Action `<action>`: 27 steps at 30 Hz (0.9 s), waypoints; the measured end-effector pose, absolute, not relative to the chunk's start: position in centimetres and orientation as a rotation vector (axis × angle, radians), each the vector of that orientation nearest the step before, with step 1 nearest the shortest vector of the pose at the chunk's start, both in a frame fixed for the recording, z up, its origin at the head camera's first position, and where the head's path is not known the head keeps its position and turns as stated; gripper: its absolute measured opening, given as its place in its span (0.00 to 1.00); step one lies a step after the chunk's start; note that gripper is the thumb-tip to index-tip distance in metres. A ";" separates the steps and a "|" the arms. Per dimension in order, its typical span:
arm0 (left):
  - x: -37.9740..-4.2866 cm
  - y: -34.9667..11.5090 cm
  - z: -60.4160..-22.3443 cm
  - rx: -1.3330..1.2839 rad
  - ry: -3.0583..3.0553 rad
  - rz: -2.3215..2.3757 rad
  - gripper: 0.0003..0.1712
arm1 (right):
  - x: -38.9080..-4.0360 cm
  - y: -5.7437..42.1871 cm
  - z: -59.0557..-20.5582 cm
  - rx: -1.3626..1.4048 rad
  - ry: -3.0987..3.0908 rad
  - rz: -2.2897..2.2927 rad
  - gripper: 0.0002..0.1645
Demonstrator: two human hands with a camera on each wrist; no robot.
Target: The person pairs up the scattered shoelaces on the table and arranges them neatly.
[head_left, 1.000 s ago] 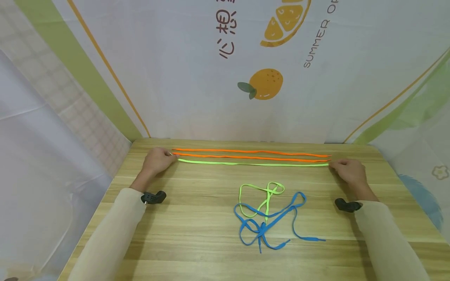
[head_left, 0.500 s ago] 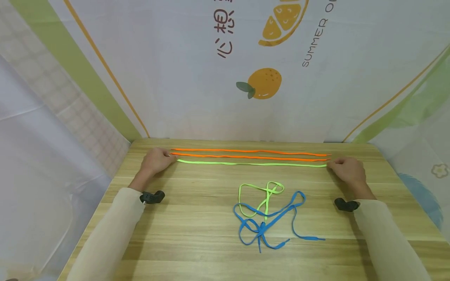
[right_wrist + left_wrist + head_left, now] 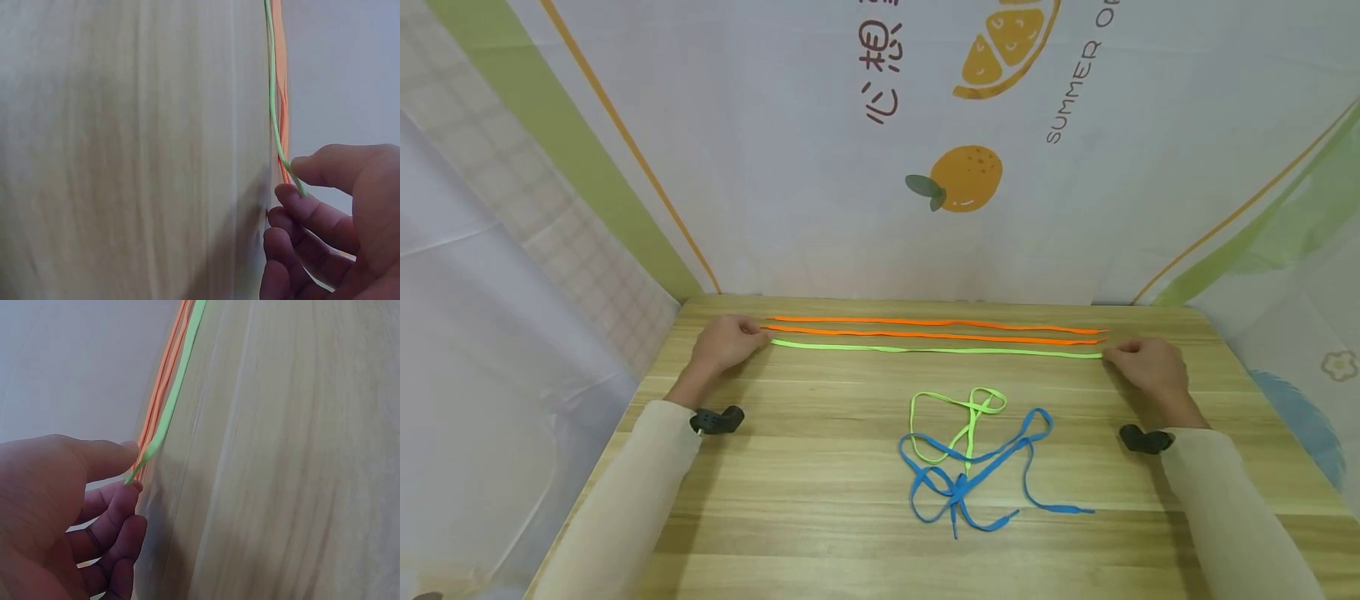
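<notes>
A flat, lime-green fabric lace [image 3: 936,351] lies stretched almost straight across the far part of the pale, wood-grained counter [image 3: 820,467], its long axis running left to right, roughly in line with the back edge. The two hands are set wide apart, one at either end of it: the left hand [image 3: 726,343] pinches the left end between thumb and forefinger, and the right hand [image 3: 1148,367] pinches the right end the same way, the lace tip crossing the pad of the forefinger in each wrist view. Neither hand is nearer, then, since the lace simply spans the gap between them. What placement seems to turn on is its line against its neighbours: just beyond it, on the side away from the person, run a near flat orange lace [image 3: 880,334] and a far flat orange lace [image 3: 880,321], close to parallel with it and a narrow strip apart. On the person's side, well apart from this row and right of centre, a loosely looped lime-green lace [image 3: 972,429] is partly overlapped by a tangled flat blue lace [image 3: 959,485]; the right hand is the closer to both, though it touches neither.
</notes>
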State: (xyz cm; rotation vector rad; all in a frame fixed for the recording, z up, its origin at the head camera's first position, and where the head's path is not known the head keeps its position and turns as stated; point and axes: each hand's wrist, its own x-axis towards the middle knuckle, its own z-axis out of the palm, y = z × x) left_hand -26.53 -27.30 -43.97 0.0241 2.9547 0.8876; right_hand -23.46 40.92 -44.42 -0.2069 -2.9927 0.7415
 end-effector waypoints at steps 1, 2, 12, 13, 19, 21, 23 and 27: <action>-27.0 -27.8 -44.7 0.031 2.969 0.885 0.29 | -23.4 41.0 -44.5 -0.212 -2.993 0.738 0.30; -27.1 -28.0 -44.8 0.031 2.967 0.885 0.29 | -23.4 41.0 -44.4 -0.220 -2.989 0.745 0.30; -25.1 -26.8 -43.0 -0.021 2.974 0.918 0.23 | -22.4 40.9 -43.7 -0.342 -2.909 0.924 0.37; -24.9 -26.6 -43.0 -0.014 2.985 0.928 0.23 | -22.3 40.7 -43.6 -0.349 -2.900 0.947 0.38; -24.1 -25.1 -43.2 0.090 3.062 0.994 0.19 | -21.2 38.7 -43.3 -0.317 -2.822 1.061 0.35; -23.9 -24.3 -43.2 0.144 3.082 1.016 0.16 | -20.8 37.8 -43.3 -0.293 -2.802 1.086 0.33; -23.6 -23.4 -43.2 0.197 3.096 1.043 0.13 | -20.5 37.0 -43.2 -0.253 -2.795 1.100 0.31; -22.9 -21.4 -42.7 0.280 3.099 1.082 0.11 | -20.0 35.3 -42.9 -0.158 -2.790 1.088 0.30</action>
